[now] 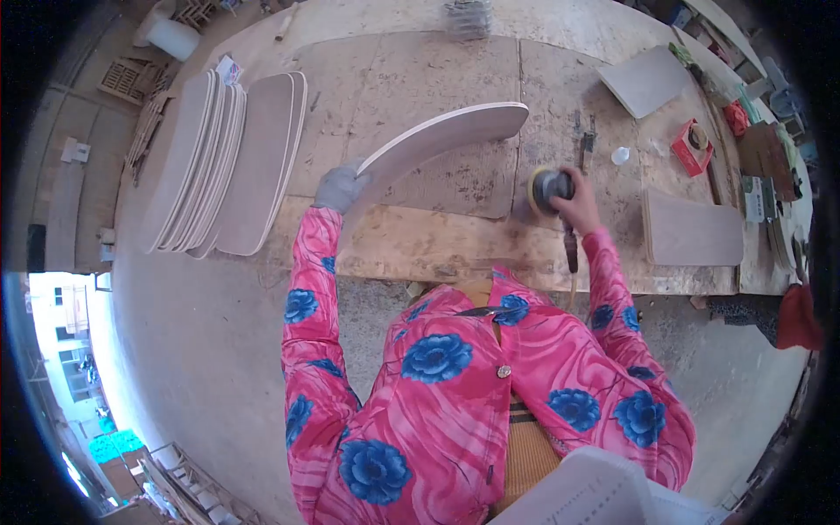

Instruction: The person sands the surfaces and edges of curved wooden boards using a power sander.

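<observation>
My left hand [339,187], in a grey glove, grips the near left end of a curved wooden panel [446,136], which stands on its edge over the worktable. To the right of the panel, my bare right hand [577,203] is wrapped round a round black sander [551,187] with a yellowish pad. The pad faces left, apart from the panel. A dark hose fitting [570,249] hangs down from the sander towards the table's front edge.
Stacked curved panels [197,166] lie at the left of the worktable [394,232]. Single panels lie at the right [696,229] and back right [646,80]. A red box [691,150], a small white cup [620,156] and a metallic bundle [467,19] also rest there.
</observation>
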`<move>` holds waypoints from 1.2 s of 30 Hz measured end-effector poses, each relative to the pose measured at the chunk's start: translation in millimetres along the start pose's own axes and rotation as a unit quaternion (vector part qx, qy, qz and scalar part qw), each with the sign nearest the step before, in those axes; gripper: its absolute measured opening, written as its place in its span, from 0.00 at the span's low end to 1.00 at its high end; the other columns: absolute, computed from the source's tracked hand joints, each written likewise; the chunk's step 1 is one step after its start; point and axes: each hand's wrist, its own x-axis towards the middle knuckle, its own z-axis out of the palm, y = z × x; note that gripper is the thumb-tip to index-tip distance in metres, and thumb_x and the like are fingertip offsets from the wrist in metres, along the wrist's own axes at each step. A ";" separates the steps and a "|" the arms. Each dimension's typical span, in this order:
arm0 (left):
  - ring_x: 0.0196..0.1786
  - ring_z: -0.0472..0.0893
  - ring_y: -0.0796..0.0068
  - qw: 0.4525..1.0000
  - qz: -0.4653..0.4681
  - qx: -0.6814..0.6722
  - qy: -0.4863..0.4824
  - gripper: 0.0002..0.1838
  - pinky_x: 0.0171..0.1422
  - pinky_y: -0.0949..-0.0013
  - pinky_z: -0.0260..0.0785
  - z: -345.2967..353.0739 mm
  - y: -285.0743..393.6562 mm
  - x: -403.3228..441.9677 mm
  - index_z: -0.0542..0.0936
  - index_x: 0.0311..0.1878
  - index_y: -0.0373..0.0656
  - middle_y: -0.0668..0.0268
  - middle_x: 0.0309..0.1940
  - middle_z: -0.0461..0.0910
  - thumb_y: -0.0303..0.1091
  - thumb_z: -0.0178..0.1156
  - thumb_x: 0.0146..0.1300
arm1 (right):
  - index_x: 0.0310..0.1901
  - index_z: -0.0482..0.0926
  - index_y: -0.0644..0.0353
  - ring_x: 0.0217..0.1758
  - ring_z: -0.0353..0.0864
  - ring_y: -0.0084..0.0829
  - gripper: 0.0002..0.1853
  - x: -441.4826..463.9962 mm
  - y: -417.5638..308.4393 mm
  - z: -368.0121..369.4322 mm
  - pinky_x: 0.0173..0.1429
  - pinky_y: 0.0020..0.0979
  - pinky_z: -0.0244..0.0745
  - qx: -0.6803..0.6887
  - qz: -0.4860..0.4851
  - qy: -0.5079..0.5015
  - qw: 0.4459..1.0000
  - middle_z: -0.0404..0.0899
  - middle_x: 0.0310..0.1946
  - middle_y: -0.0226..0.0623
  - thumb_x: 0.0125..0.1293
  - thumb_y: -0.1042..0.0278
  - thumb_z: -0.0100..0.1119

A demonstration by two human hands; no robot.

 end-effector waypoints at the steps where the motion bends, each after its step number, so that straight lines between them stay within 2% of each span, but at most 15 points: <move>1: 0.48 0.79 0.50 1.000 0.001 -0.006 -0.004 0.22 0.53 0.56 0.70 -4.7 4.3 -1.8 0.77 0.55 0.49 0.51 0.43 0.80 0.46 0.56 0.57 | 0.56 0.70 0.51 0.50 0.74 0.43 0.32 6.8 -16.6 -9.8 0.55 0.38 0.69 0.045 -0.019 0.029 0.998 0.72 0.47 0.45 0.44 0.66 0.66; 3: 0.46 0.79 0.49 1.000 0.000 0.009 -0.005 0.23 0.52 0.55 0.70 -16.6 10.7 -10.7 0.77 0.54 0.49 0.50 0.41 0.81 0.47 0.56 0.57 | 0.56 0.71 0.51 0.54 0.72 0.41 0.31 33.8 -66.5 -32.4 0.58 0.38 0.67 0.094 -0.053 0.058 0.992 0.72 0.48 0.44 0.45 0.65 0.65; 5: 0.45 0.80 0.49 1.000 -0.019 0.013 -0.003 0.22 0.50 0.54 0.71 -24.9 -4.4 -32.7 0.77 0.53 0.48 0.49 0.40 0.81 0.47 0.56 0.57 | 0.58 0.71 0.49 0.51 0.73 0.46 0.31 71.1 -99.4 -40.9 0.58 0.39 0.68 -0.012 -0.113 0.096 0.989 0.71 0.45 0.48 0.48 0.61 0.65; 7: 0.43 0.80 0.49 1.000 -0.023 0.021 0.003 0.21 0.48 0.52 0.71 -22.9 -20.1 -50.6 0.78 0.51 0.48 0.49 0.38 0.81 0.47 0.57 0.57 | 0.59 0.69 0.42 0.50 0.74 0.51 0.30 99.3 -129.4 -36.2 0.56 0.43 0.71 -0.105 -0.085 0.077 0.988 0.71 0.46 0.53 0.52 0.56 0.62; 9: 0.40 0.81 0.48 0.984 -0.122 0.128 0.013 0.20 0.45 0.50 0.71 -32.4 -24.3 -86.4 0.79 0.46 0.45 0.48 0.35 0.81 0.49 0.57 0.56 | 0.59 0.69 0.42 0.52 0.74 0.52 0.29 127.9 -152.9 -22.2 0.56 0.45 0.71 -0.161 -0.091 0.017 0.983 0.74 0.44 0.52 0.52 0.54 0.61; 13: 0.38 0.81 0.48 0.977 -0.195 0.073 0.055 0.21 0.43 0.51 0.72 4.2 -53.2 -122.1 0.80 0.41 0.44 0.49 0.32 0.81 0.52 0.58 0.56 | 0.57 0.72 0.43 0.51 0.75 0.52 0.28 160.9 -195.3 16.8 0.54 0.45 0.72 -0.223 -0.137 -0.060 0.963 0.77 0.40 0.50 0.51 0.54 0.60; 15: 0.36 0.82 0.49 0.980 -0.136 -0.006 0.147 0.23 0.41 0.54 0.73 20.5 -68.6 -127.7 0.80 0.39 0.42 0.49 0.29 0.81 0.55 0.59 0.55 | 0.56 0.73 0.44 0.49 0.76 0.52 0.27 170.1 -216.0 48.5 0.53 0.45 0.73 -0.199 -0.163 -0.110 0.960 0.78 0.40 0.50 0.50 0.54 0.59; 18: 0.36 0.82 0.50 0.983 -0.104 -0.006 0.152 0.24 0.40 0.55 0.73 25.9 -83.2 -124.7 0.80 0.39 0.42 0.49 0.29 0.81 0.56 0.60 0.55 | 0.54 0.75 0.43 0.46 0.78 0.51 0.26 151.9 -262.1 105.8 0.50 0.45 0.75 -0.175 -0.261 -0.145 0.938 0.78 0.40 0.50 0.48 0.54 0.60; 23: 0.35 0.82 0.50 0.974 -0.113 -0.075 0.182 0.24 0.40 0.54 0.72 35.5 -91.2 -118.1 0.81 0.40 0.40 0.48 0.30 0.81 0.54 0.61 0.55 | 0.55 0.74 0.40 0.45 0.78 0.53 0.27 74.6 -347.5 169.4 0.50 0.45 0.76 -0.140 -0.308 -0.243 0.909 0.72 0.45 0.51 0.49 0.58 0.61; 25: 0.35 0.82 0.50 0.970 -0.114 -0.103 0.190 0.23 0.39 0.54 0.72 29.5 -86.8 -118.1 0.81 0.40 0.40 0.48 0.30 0.81 0.53 0.61 0.55 | 0.55 0.74 0.39 0.46 0.77 0.54 0.27 64.8 -352.7 176.7 0.51 0.45 0.75 -0.118 -0.285 -0.240 0.921 0.71 0.47 0.51 0.49 0.57 0.61; 27: 0.34 0.81 0.48 0.981 -0.159 -0.041 0.107 0.22 0.39 0.54 0.72 20.1 -82.8 -119.2 0.80 0.40 0.39 0.48 0.28 0.80 0.51 0.62 0.55 | 0.54 0.74 0.41 0.45 0.78 0.53 0.26 84.3 -333.9 156.9 0.51 0.44 0.75 -0.118 -0.278 -0.213 0.929 0.73 0.46 0.51 0.49 0.57 0.60; 30: 0.35 0.81 0.48 0.975 -0.083 -0.122 0.164 0.21 0.40 0.54 0.72 48.4 -119.4 -120.7 0.79 0.42 0.39 0.49 0.29 0.80 0.48 0.63 0.55 | 0.53 0.76 0.42 0.44 0.79 0.55 0.24 143.8 -265.6 121.8 0.51 0.48 0.75 -0.169 -0.210 -0.128 0.954 0.77 0.43 0.54 0.50 0.59 0.57; 32: 0.36 0.81 0.48 0.971 -0.107 -0.140 0.162 0.20 0.41 0.55 0.72 38.1 -102.4 -123.7 0.78 0.42 0.39 0.49 0.30 0.80 0.47 0.63 0.55 | 0.56 0.74 0.40 0.47 0.80 0.50 0.28 173.4 -229.3 73.7 0.54 0.44 0.75 -0.185 -0.160 -0.100 0.965 0.81 0.44 0.48 0.48 0.55 0.60; 34: 0.37 0.80 0.48 0.965 -0.129 -0.159 0.162 0.20 0.42 0.55 0.72 31.4 -86.1 -124.2 0.78 0.43 0.40 0.49 0.32 0.80 0.46 0.62 0.55 | 0.56 0.74 0.41 0.47 0.81 0.49 0.28 203.0 -191.4 45.5 0.53 0.42 0.75 -0.252 -0.073 -0.090 0.961 0.81 0.45 0.48 0.48 0.55 0.61; 36: 0.39 0.81 0.50 0.967 -0.144 -0.122 0.171 0.18 0.44 0.56 0.72 30.4 -78.6 -123.9 0.78 0.43 0.41 0.49 0.34 0.80 0.43 0.62 0.55 | 0.56 0.74 0.45 0.47 0.81 0.48 0.30 206.8 -190.4 34.6 0.53 0.41 0.75 -0.249 -0.082 -0.102 0.960 0.81 0.44 0.47 0.47 0.55 0.62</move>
